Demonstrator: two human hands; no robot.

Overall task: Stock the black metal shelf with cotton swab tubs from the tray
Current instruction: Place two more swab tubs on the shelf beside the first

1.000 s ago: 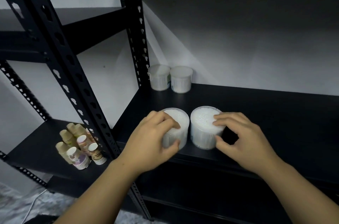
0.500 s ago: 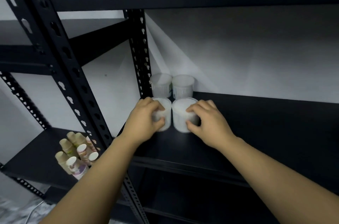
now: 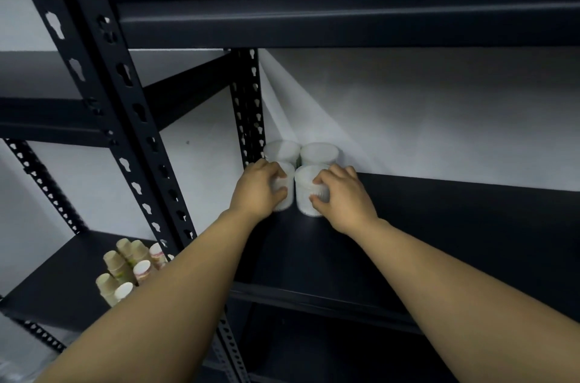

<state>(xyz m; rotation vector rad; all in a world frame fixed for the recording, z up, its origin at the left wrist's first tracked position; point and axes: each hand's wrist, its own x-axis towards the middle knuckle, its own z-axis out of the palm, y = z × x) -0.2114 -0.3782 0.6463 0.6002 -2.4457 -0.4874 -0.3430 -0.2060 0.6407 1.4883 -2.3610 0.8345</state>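
The left hand (image 3: 255, 189) gripped the left tub (image 3: 284, 192) and the right hand (image 3: 343, 196) gripped the right tub (image 3: 304, 191), both on the shelf (image 3: 439, 225) against two rear tubs (image 3: 318, 153).

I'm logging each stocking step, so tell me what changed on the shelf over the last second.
Both front tubs slid from the shelf's front edge back against the rear pair. The left hand still grips the left tub, the right hand the right tub. The rear tubs and the paper cups stayed put.
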